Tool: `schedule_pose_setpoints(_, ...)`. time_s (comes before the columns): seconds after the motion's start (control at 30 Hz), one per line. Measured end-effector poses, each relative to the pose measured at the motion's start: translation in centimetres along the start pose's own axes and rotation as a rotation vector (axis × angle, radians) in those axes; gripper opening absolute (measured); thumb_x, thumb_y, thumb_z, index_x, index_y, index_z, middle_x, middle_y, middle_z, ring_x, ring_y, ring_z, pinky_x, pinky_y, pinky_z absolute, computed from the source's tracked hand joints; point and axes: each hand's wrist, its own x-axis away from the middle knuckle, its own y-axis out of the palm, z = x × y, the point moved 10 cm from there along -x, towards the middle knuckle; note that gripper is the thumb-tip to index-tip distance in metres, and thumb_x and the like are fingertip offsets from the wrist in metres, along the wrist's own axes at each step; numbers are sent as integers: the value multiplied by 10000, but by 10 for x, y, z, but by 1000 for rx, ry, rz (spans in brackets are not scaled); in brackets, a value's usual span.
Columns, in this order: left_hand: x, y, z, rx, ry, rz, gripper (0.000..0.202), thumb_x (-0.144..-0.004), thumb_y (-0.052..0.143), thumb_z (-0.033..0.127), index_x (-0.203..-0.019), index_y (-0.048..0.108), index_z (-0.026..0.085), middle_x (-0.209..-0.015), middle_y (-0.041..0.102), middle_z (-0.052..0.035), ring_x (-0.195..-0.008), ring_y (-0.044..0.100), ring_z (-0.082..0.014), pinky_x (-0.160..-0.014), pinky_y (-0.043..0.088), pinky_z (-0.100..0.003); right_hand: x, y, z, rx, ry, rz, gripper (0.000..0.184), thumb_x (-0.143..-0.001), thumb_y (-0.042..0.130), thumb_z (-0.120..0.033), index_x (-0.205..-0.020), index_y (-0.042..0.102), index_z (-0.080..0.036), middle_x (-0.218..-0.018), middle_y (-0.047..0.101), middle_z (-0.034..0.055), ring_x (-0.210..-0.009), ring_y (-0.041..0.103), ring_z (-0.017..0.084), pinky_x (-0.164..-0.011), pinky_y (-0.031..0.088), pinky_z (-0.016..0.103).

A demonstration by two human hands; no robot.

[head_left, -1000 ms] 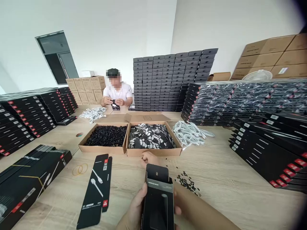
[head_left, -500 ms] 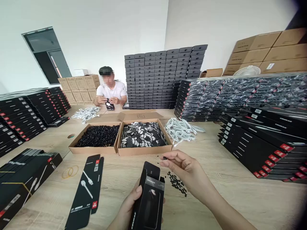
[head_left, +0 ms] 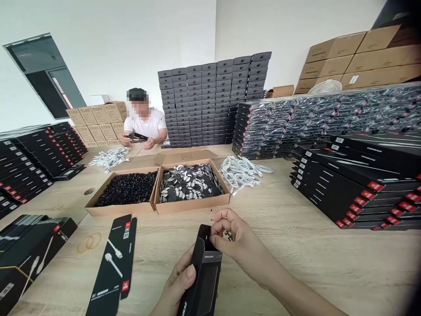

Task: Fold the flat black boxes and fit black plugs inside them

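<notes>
My left hand [head_left: 180,281] is wrapped round a slim black cardboard box [head_left: 206,281] with a window panel in its front, held tilted with its open end up. At that opening is my right hand [head_left: 235,237], thumb and forefinger pinched together at the inner edge beside the raised flap. What the fingertips hold is hidden. Partly behind the right hand lies a small heap of tiny black pieces [head_left: 228,235]. To the left, a flat black printed carton [head_left: 112,267] with a picture of a white cable rests on the table.
Two open cardboard trays stand ahead: one of small black pieces [head_left: 128,188], one of black-and-white round tags [head_left: 190,182]. White cables [head_left: 241,171] lie beside them. Stacked black boxes [head_left: 348,188] rise at right, flat cartons [head_left: 36,250] at left. A co-worker [head_left: 144,125] sits across the table.
My right hand has moved left from above the small heap to the box's opening; the small black piece between its fingertips no longer shows. The co-worker's box has turned from upright to lying sideways.
</notes>
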Motion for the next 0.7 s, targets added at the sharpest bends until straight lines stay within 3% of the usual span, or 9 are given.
schedule_pose_setpoints(0.13,1,16,13,1,76,-50,516,-775,718,418,-1264,636,278,-1292,667,-51,-1299,511,-306,-1159,260,-459,2,3,1,-2,-8,4,209,-785,612,-234,-892,433,-241,-739,541,-63,-713,464,135,-653,377,270)
schedule_pose_setpoints(0.23,1,22,18,-36,103,-26,507,-761,730,426,-1240,656,277,-1322,647,-54,-1340,462,-311,-1171,237,-451,5,4,-1,3,-5,37,205,-771,607,-233,-842,414,-239,-714,511,-67,-681,448,128,-635,369,266)
schedule_pose_setpoints(0.43,5,20,28,-222,163,93,477,-698,768,481,-1127,727,277,-1399,580,-49,-1416,330,-353,-1191,175,-478,7,3,-5,-22,-9,81,196,-729,587,-203,-798,407,-239,-683,496,-66,-657,434,125,-618,363,257)
schedule_pose_setpoints(0.6,8,15,28,-231,153,101,492,-721,747,486,-1163,709,272,-1353,621,-70,-1379,399,-351,-1184,205,-469,5,6,7,-121,75,41,223,-716,626,-228,-785,414,-233,-689,527,-65,-637,458,118,-609,356,242)
schedule_pose_setpoints(0.7,9,6,22,-218,102,141,482,-724,754,459,-1170,705,282,-1345,627,-61,-1383,392,-348,-1180,212,-475,7,6,3,-22,17,66,198,-741,616,-214,-772,423,-236,-697,526,-61,-657,473,130,-619,369,247)
